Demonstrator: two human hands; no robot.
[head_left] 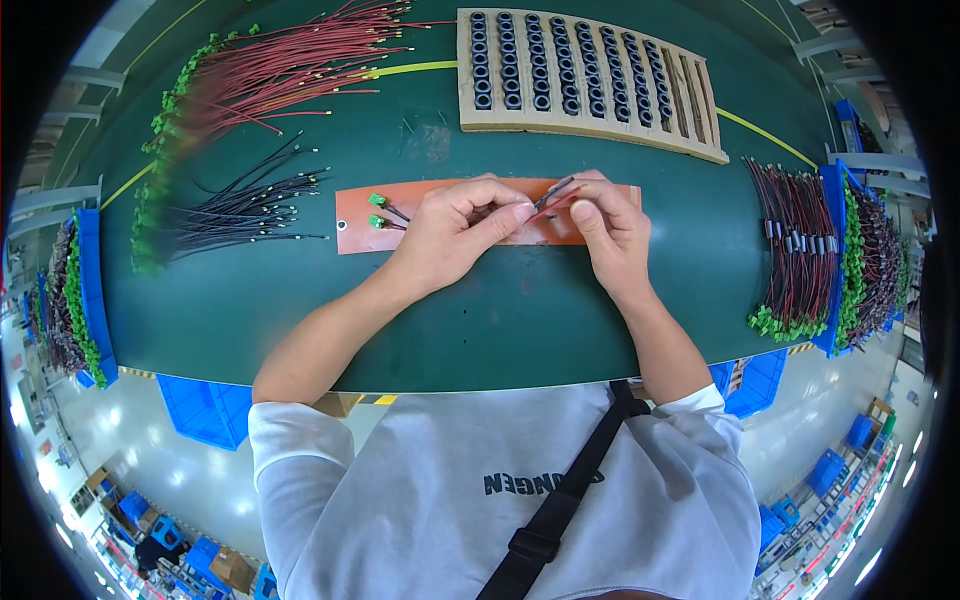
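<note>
Over an orange-red strip board point(360, 233), both my hands are working close together with thin wires. My left hand point(462, 222) is closed, thumb and forefinger pinching a pair of wires. Two green connectors point(377, 200) with dark leads stick out to the left of that hand, lying over the board. My right hand point(612, 222) is closed too, its fingertips on the black and red wires point(553, 197) just right of the left thumb. Fingers cover part of the wires, and whether a small part sits on them I cannot make out.
A wooden rack point(590, 118) with rows of black rings stands at the back. Red wires point(290, 60) and black wires point(250, 205) with green connectors lie at left. Bundled wires with grey cylinders point(800, 243) lie at right, beside a blue bin point(833, 260).
</note>
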